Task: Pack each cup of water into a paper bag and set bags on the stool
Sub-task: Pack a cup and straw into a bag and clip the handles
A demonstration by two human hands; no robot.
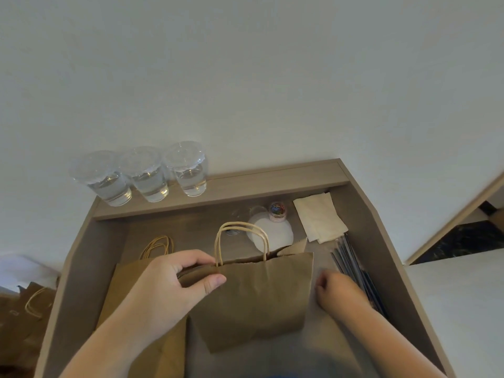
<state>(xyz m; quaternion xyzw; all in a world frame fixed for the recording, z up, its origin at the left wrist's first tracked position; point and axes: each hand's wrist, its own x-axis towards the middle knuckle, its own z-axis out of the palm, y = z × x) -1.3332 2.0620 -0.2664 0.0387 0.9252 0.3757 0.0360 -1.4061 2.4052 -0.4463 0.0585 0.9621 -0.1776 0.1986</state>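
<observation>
The left hand (177,282) is gripping the top rim of a bag (259,301), thumb pressing the near face and fingers curling over the far side just beside the handles (240,241), holding it up over the middle of the desk (381,241). The right hand (338,291) is hovering just beside the bag's right edge with fingers curling under; whether it is touching or holding anything cannot be told. Flat bags (128,282) are lying near the front left corner. Straws (351,257) are lying along the right edge, with napkins (319,216) toward the back right corner. White discs (275,230) and a jar (277,211) are sitting behind the bag. Three lidded cups (144,173) of water are standing in a row on the ledge (272,181) along the back edge, at its left end.
</observation>
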